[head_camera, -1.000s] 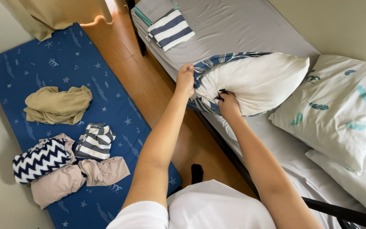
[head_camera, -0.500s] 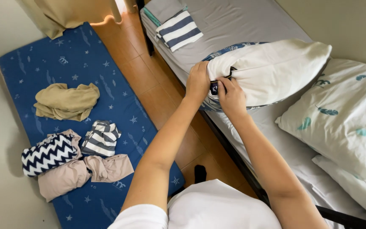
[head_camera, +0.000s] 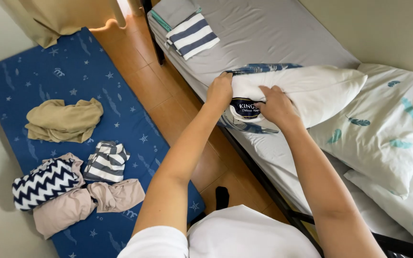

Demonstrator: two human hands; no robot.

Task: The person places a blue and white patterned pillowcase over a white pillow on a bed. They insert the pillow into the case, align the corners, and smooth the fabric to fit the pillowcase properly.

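A white pillow (head_camera: 311, 91) lies on the grey-sheeted bed (head_camera: 273, 33), partly inside a blue leaf-patterned pillowcase (head_camera: 259, 68). My left hand (head_camera: 220, 90) grips the open edge of the pillowcase at the pillow's near end. My right hand (head_camera: 276, 106) is closed on the pillow's end next to a dark label. Both arms reach forward from the bottom of the view.
Two feather-print pillows (head_camera: 388, 134) lie at the right of the bed. Folded striped cloth (head_camera: 192, 33) sits at the bed's far end. A blue floor mattress (head_camera: 72, 95) on the left carries a tan garment (head_camera: 63, 120) and several rolled clothes (head_camera: 72, 186). Wooden floor lies between.
The pillow has been lowered and turned flatter on the bed. My hands moved closer together at its near end, with the pillowcase drawn further toward the opening.
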